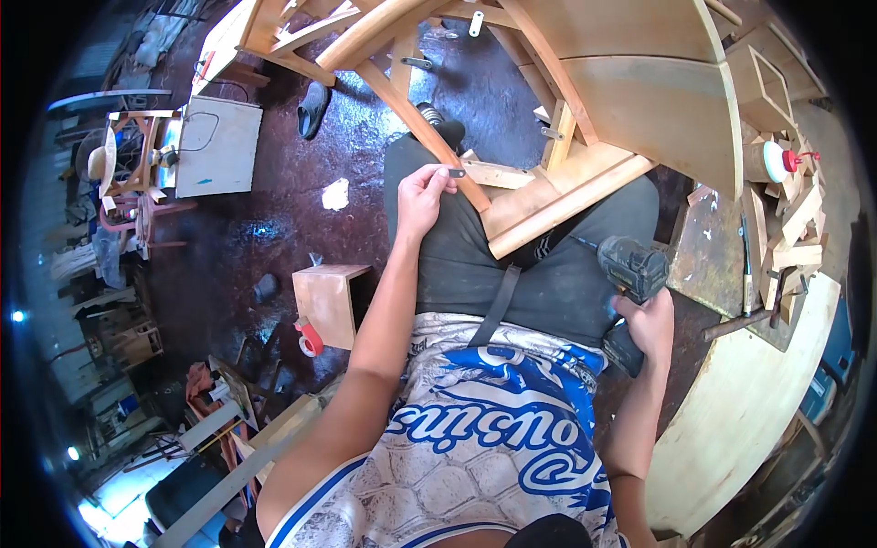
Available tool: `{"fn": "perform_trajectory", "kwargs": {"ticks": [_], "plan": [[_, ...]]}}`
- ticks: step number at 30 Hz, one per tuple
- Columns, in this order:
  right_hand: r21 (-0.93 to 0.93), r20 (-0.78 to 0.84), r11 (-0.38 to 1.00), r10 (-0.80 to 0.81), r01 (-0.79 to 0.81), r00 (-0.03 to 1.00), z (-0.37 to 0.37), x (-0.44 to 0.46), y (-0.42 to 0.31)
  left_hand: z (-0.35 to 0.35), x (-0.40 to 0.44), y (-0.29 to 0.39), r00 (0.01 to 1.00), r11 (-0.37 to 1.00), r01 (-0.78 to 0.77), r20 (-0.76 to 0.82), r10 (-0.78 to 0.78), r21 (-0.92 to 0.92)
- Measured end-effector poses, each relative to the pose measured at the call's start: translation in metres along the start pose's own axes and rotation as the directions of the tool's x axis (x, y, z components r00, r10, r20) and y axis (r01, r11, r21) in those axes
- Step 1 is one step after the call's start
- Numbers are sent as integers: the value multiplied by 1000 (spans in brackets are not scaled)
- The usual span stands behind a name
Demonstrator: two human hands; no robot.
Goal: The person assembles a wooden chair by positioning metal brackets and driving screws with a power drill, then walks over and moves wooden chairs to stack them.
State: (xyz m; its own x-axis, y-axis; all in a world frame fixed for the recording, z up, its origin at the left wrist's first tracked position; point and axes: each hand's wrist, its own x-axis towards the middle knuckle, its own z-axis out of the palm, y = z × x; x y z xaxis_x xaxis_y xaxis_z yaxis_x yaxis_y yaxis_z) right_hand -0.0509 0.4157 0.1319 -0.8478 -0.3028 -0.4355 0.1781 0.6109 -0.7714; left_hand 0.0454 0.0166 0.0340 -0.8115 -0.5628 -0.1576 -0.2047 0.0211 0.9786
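Observation:
Between thumb and fingers, my left hand (pixel 423 198) pinches a small dark metal plate (pixel 456 173), which overlaps a slim wooden rail of the frame. Whether the plate touches the rail I cannot tell. My right hand (pixel 647 321) is wrapped around the grip of a black cordless drill (pixel 630 266), held over my right thigh with its bit pointing up and left. The wooden furniture frame (pixel 575 203) rests at my lap, its thick front rail between my legs. Similar metal plates (pixel 476 24) sit on other parts of the frame.
A wooden stool-like box (pixel 326 306) with a red tape roll (pixel 309 338) stands at left. Wood offcuts (pixel 797 219), a white bottle with a red cap (pixel 776 163) and a hammer (pixel 736 325) are at right. A dark shoe (pixel 312 110) lies on the floor.

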Motion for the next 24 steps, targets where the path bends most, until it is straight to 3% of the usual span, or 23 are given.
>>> {"fn": "perform_trajectory", "kwargs": {"ticks": [12, 24], "plan": [[-216, 63, 975, 75, -60, 995, 6, 11, -16, -3, 17, -3, 990, 979, 142, -7, -144, -147], [-325, 120, 943, 114, -70, 986, 9, 14, -27, 1, 19, -9, 984, 985, 162, 82, -157, -53]]}}
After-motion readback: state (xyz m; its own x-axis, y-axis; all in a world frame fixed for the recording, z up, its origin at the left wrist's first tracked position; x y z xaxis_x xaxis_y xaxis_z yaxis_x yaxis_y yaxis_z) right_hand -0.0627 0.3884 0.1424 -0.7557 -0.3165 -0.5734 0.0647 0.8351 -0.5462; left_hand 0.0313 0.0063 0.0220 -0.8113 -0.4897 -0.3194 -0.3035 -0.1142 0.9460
